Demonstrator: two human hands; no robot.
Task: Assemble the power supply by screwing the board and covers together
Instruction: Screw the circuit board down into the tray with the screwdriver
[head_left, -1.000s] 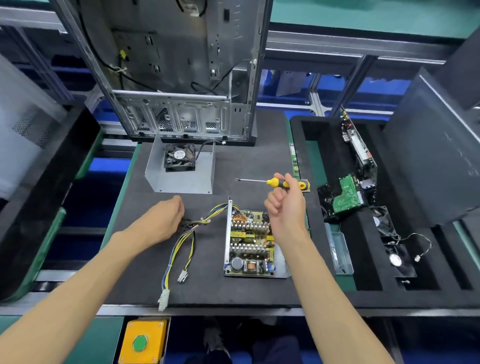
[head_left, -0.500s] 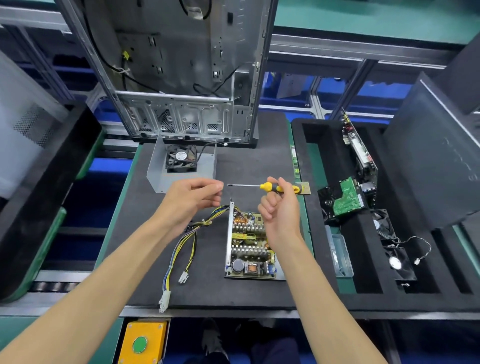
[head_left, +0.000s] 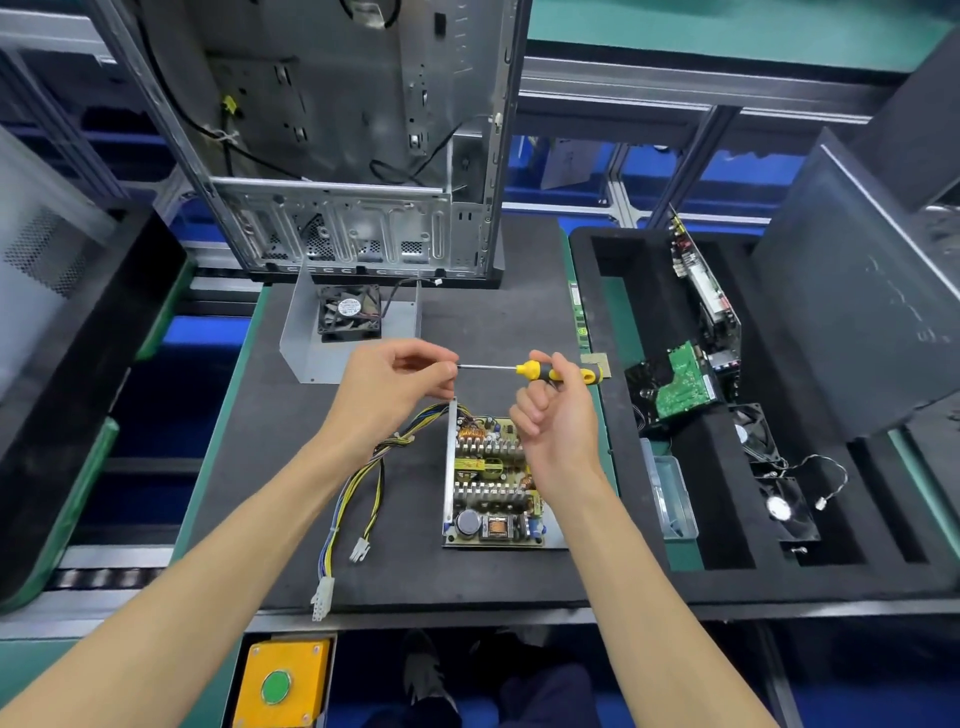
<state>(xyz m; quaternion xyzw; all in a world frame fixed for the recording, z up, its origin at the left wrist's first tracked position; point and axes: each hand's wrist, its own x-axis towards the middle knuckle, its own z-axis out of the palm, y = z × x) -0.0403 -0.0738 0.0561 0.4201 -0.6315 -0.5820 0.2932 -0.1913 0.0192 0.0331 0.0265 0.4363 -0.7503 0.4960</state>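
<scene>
A: Where did the board sit at that point?

B: Low in the centre of the frame, flat on the dark mat, seated in its metal base plate with an upright wall along its left edge. Its wire bundle trailed off to the lower left. The fan cover stood apart, above centre, just below the big computer chassis.

A: And the hands?

B: Both were raised above the board. The right hand was curled round the yellow-and-black handle of the screwdriver, which lay level with its tip pointing left. The left hand had thumb and forefinger pinched together right at that tip. Probably on a screw, though it was too small to make out.

A: How would you have judged the handling?

B: The board looked stiff but fragile: crowded with heatsinks, coils and capacitors, so I'd have held it by the plate's edges or wall, never the components. Likely light to moderate in weight. The wires were limp and could snag. The cover was thin sheet metal, light, with edges that might be sharp. A screw that small would slip easily, so seating it on the tip wanted a steady pinch.
</scene>
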